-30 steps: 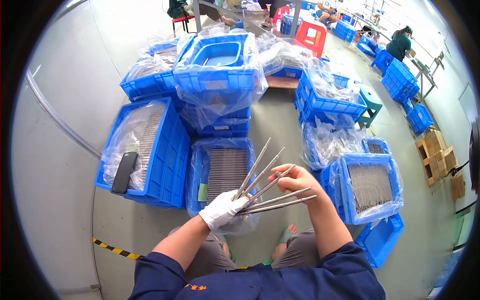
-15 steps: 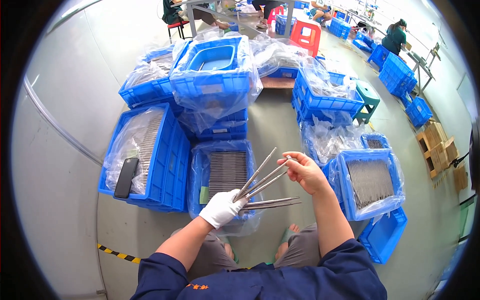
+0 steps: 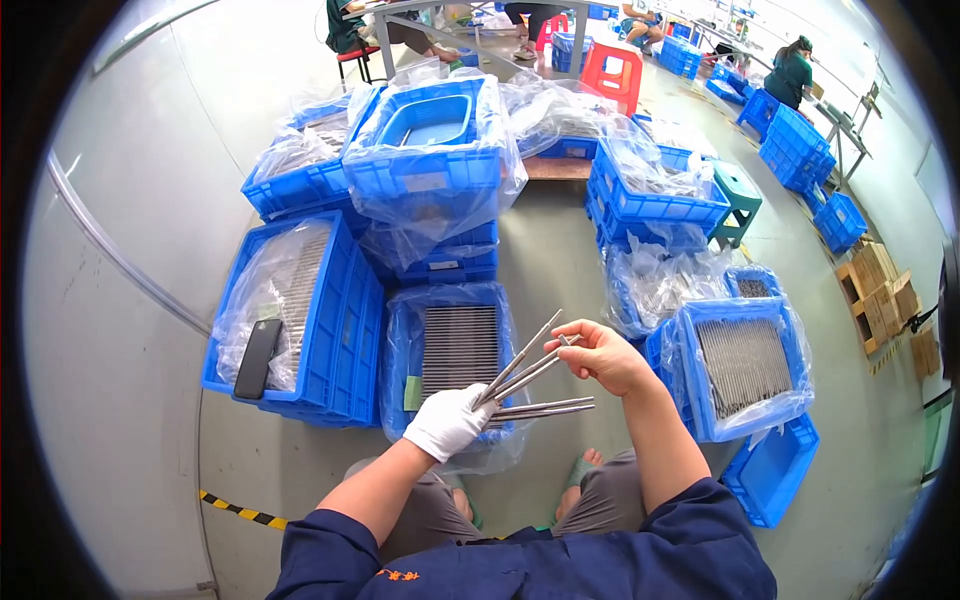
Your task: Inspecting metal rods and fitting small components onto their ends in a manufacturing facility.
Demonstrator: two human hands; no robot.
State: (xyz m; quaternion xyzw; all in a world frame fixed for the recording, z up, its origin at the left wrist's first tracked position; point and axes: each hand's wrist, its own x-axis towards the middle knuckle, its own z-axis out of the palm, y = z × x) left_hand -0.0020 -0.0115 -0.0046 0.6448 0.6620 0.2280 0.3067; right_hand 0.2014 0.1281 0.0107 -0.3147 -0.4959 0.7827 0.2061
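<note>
My left hand [image 3: 450,422], in a white glove, grips several thin grey metal rods [image 3: 522,376] by one end, and they fan out to the right. My bare right hand [image 3: 598,356] is closed at the far ends of the middle rods, thumb and fingertips pinching a tip there. Whether it pinches one rod or two, I cannot tell. Beyond the gloved hand stands a blue crate [image 3: 398,335] lined with clear plastic, holding rows of similar rods [image 3: 460,345]. A green slip [image 3: 412,393] lies at its left side.
On the left, a black phone [image 3: 258,358] rests on a stacked blue crate [image 3: 345,330]. At right, another lined crate [image 3: 800,345] holds upright rods, with an empty blue crate [image 3: 775,470] below it. Further stacked crates, a green stool [image 3: 738,200] and seated people are farther back.
My right hand has come slightly lower and its fingers have closed in around the rod tips. The rods in my left hand have shifted slightly; the view has moved a little.
</note>
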